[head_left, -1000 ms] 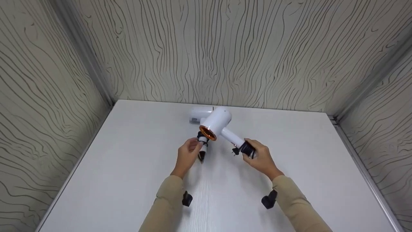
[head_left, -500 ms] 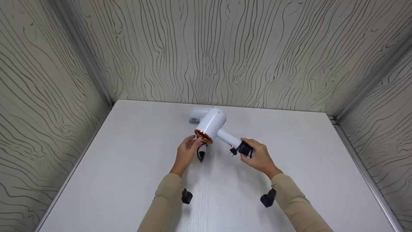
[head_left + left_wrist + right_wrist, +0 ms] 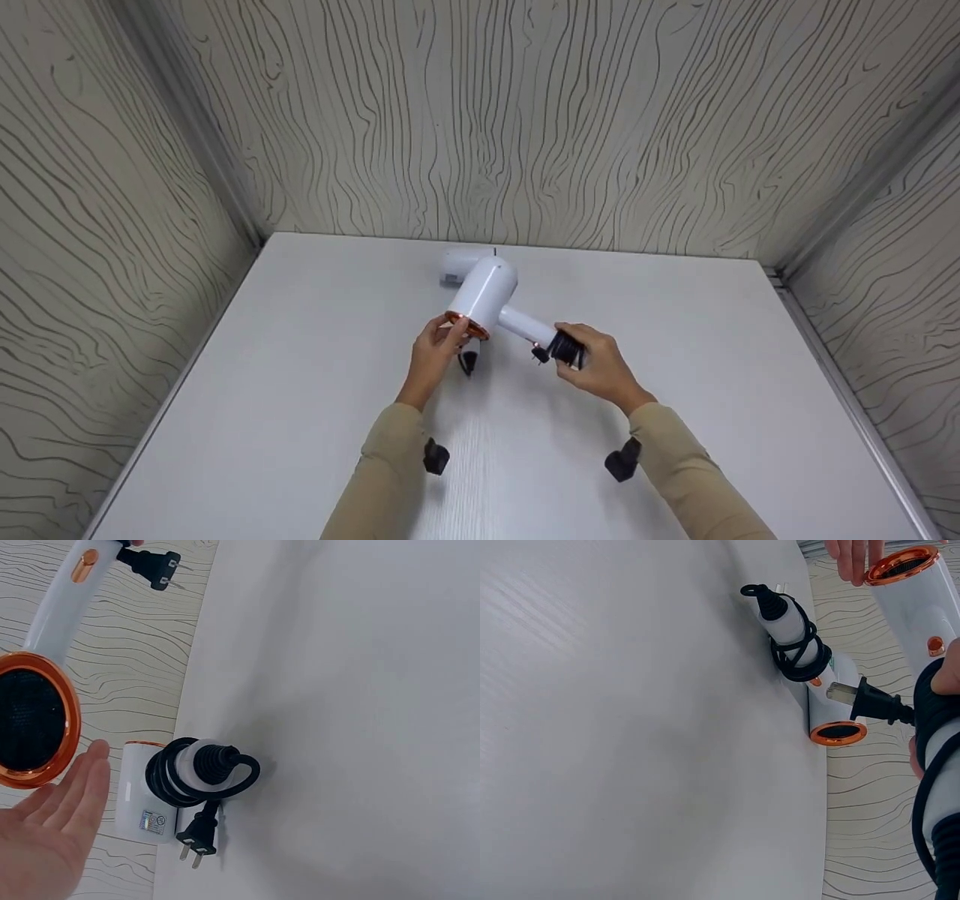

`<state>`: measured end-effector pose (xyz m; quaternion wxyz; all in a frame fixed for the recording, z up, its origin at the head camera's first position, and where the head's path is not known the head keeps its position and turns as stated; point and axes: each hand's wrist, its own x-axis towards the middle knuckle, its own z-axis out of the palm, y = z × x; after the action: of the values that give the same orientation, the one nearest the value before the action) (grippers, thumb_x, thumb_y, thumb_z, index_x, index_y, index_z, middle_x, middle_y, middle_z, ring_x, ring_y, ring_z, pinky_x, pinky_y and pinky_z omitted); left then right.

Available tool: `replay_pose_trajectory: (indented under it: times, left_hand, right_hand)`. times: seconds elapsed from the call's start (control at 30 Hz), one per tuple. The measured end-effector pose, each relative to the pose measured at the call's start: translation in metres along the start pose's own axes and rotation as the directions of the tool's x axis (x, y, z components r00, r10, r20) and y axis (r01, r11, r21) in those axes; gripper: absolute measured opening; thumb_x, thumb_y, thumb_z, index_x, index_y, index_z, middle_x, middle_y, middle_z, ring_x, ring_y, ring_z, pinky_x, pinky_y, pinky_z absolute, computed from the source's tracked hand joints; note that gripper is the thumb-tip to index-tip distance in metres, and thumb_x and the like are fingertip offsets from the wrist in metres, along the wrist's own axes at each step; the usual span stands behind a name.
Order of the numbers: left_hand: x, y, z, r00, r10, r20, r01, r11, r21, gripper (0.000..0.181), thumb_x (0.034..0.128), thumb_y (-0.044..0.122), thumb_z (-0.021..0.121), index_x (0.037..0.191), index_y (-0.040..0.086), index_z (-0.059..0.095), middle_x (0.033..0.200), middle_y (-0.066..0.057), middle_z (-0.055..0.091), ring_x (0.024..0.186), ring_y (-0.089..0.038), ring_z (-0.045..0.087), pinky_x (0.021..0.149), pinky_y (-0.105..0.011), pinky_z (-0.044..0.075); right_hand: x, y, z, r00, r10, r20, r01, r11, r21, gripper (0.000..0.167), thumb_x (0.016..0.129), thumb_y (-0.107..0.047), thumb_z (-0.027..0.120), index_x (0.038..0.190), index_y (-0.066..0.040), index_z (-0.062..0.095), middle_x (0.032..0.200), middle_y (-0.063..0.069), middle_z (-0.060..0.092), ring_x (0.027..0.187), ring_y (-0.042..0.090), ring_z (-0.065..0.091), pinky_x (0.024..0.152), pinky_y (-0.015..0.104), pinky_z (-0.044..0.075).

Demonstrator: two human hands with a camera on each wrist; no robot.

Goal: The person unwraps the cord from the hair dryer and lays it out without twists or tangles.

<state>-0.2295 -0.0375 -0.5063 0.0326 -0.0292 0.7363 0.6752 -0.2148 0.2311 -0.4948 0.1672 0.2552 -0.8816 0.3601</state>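
Note:
A white hair dryer with an orange-copper rim is held above the table by my right hand, which grips its handle where the black cord is wound. Its plug sticks out beside the handle. My left hand is at the rim end of the barrel, palm showing and fingers straight; whether the fingertips touch the rim I cannot tell. Behind and below, a second white hair dryer lies on the table, its handle wrapped in black cord with a plug. The head view partly hides this one.
The white tabletop runs up to a wood-grain patterned wall at the back. Side panels with grey metal posts stand at left and right. A black wrist camera hangs under the left sleeve, another under the right.
The held hair dryer has swung left and slightly down, its rim coming to my left hand. My right hand has shifted a little left. The second dryer's handle is now more covered.

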Motion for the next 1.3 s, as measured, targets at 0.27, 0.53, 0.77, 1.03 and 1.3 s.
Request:
replay_pose_trajectory:
  times: [0.27, 0.53, 0.77, 1.03, 1.3]
  left_hand:
    - [-0.0006, -0.0004, 0.0029, 0.999, -0.036, -0.003, 0.036, 0.999, -0.027, 0.062, 0.0936, 0.049, 0.055, 0.133, 0.002, 0.047, 0.121, -0.019, 0.064, 0.101, -0.022, 0.066, 0.099, -0.042, 0.053]
    - [-0.0010, -0.0072, 0.0034, 0.995, -0.098, -0.015, 0.097, 0.994, -0.040, 0.064, 0.0933, 0.053, 0.054, 0.128, -0.001, 0.049, 0.116, -0.018, 0.065, 0.095, -0.015, 0.067, 0.098, -0.040, 0.055]
    - [-0.0049, -0.0013, 0.0008, 0.991, -0.133, 0.016, 0.134, 0.989, -0.067, 0.061, 0.0949, 0.049, 0.053, 0.127, -0.003, 0.050, 0.115, -0.018, 0.065, 0.094, -0.015, 0.068, 0.098, -0.041, 0.054]
    - [-0.0031, -0.0089, 0.0012, 0.992, -0.123, -0.004, 0.121, 0.983, -0.140, 0.059, 0.0936, 0.046, 0.056, 0.124, -0.004, 0.051, 0.114, -0.018, 0.064, 0.092, -0.016, 0.068, 0.095, -0.038, 0.056]
    - [-0.0056, -0.0082, 0.0007, 0.995, -0.093, -0.034, 0.084, 0.974, -0.209, 0.057, 0.0929, 0.042, 0.059, 0.124, -0.005, 0.053, 0.113, -0.018, 0.065, 0.087, -0.014, 0.069, 0.092, -0.038, 0.058]
  right_hand:
    - [0.0008, -0.0015, 0.0005, 0.999, -0.025, 0.030, 0.025, 1.000, -0.006, 0.051, 0.071, 0.004, 0.074, 0.120, 0.006, 0.061, 0.111, 0.020, 0.070, 0.098, 0.031, 0.069, 0.082, 0.046, 0.058]
    - [0.0012, -0.0034, 0.0027, 0.996, -0.049, 0.076, 0.049, 0.999, -0.002, 0.051, 0.071, 0.002, 0.074, 0.120, 0.007, 0.061, 0.111, 0.019, 0.070, 0.100, 0.029, 0.068, 0.085, 0.046, 0.058]
    - [0.0012, -0.0048, 0.0024, 0.993, -0.021, 0.117, 0.019, 1.000, 0.018, 0.051, 0.073, 0.000, 0.074, 0.122, 0.004, 0.060, 0.115, 0.019, 0.068, 0.104, 0.031, 0.067, 0.089, 0.048, 0.056]
    - [0.0021, -0.0047, 0.0018, 0.989, -0.057, 0.138, 0.054, 0.998, 0.019, 0.051, 0.073, 0.001, 0.073, 0.122, 0.005, 0.060, 0.114, 0.018, 0.069, 0.104, 0.032, 0.067, 0.088, 0.048, 0.056]
    - [0.0071, -0.0083, -0.0034, 0.976, 0.011, 0.217, -0.027, 0.997, 0.068, 0.051, 0.076, -0.003, 0.074, 0.125, 0.003, 0.060, 0.117, 0.019, 0.068, 0.105, 0.034, 0.066, 0.089, 0.049, 0.056]
